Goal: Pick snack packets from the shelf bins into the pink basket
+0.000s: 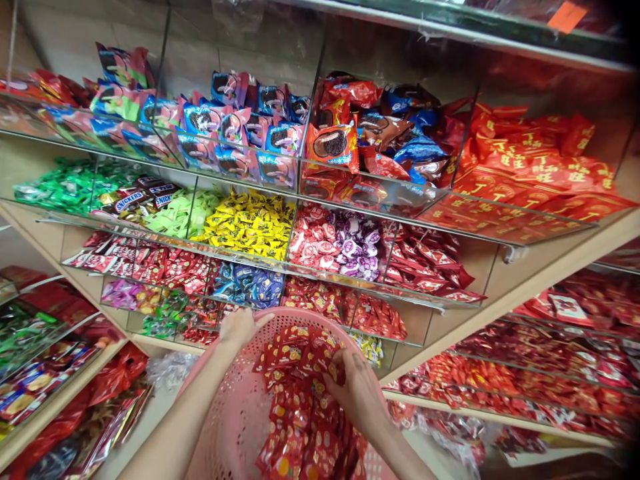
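Note:
A pink perforated plastic basket (235,400) is tilted towards the shelves in front of me. My left hand (241,331) grips its far left rim, the thumb lying along the edge. Small red candy packets (300,413) with orange and yellow prints are heaped inside. My right hand (356,385) reaches over the basket's right side, its thumb and fingers curled together at the packets. One red packet seems pinched there, though the fingers partly cover it.
Beyond the basket rise tiered shelves with clear dividers, holding yellow candies (250,223), purple-wrapped candies (357,247), Snickers bars (130,200) and red snack packs (540,157). More sweets fill side shelves at left and right. Crumpled plastic bags (170,368) lie below at the left.

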Demonstrator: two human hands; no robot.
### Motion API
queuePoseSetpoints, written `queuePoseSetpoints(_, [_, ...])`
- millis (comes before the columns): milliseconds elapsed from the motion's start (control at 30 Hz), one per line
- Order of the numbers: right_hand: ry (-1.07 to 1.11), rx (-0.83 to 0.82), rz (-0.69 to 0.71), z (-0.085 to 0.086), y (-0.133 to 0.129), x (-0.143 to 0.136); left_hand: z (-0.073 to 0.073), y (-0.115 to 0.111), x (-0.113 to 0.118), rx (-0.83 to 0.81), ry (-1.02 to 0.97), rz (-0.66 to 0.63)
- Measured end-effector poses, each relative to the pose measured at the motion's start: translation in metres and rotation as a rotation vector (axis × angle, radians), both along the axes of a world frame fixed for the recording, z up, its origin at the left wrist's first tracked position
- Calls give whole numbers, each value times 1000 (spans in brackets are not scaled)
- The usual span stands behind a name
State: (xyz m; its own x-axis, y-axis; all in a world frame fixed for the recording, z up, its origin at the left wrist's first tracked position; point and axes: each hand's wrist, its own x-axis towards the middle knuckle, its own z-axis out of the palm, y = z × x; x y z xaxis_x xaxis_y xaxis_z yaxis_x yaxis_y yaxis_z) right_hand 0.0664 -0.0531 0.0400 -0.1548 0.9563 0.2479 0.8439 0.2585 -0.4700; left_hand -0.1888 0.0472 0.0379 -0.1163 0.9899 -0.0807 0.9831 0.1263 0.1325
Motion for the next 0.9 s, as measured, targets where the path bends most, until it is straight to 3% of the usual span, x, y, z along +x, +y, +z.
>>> queuePoseSetpoints(133, [-169, 40, -28, -13, -23, 1, 0, -1, 0, 11, 13, 3])
queuePoseSetpoints(400, [-416, 86, -46, -22, -27, -2, 1, -1, 0, 19, 12, -5])
queuePoseSetpoints(900, [-245, 54, 183, -6, -31, 17, -7, 3, -3, 45, -3, -21])
